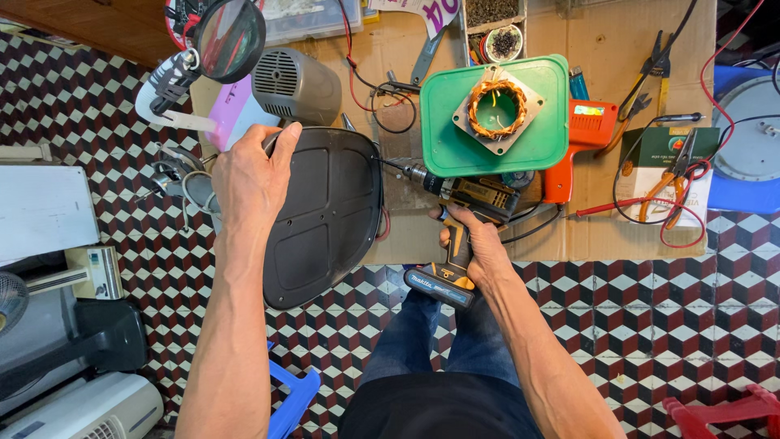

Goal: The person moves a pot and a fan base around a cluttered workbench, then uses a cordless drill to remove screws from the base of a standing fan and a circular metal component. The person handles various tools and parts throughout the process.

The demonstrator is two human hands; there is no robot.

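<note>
Left hand (248,175): closed on the top edge of a dark grey, rounded plastic housing panel (325,215), fingers curled over its rim at about 11 o'clock of the panel.
Right hand (475,244): wrapped tight around the grip of a black and yellow cordless drill (455,219), battery end toward the person.
Drill: lies level, its bit pointing to 9 o'clock, the tip just beside the panel's right edge; I cannot tell whether it touches.
Panel: rests partly on a flat sheet of brown cardboard (585,236) and partly on the checkered tile floor (650,309), at 12 o'clock from the person's knees.
Green square plastic tray (455,138): at 1 o'clock from the drill, carrying a copper-wound motor stator (496,104) in a grey metal frame.
Orange plastic glue gun (581,134): touching the tray's right side.
Grey ribbed motor casing (294,83): at 12 o'clock from the panel.
Round magnifying lens (230,36): at 11 o'clock from the casing.
Orange-handled pliers (670,183): well apart at 3 o'clock, among red and black wires.
</note>
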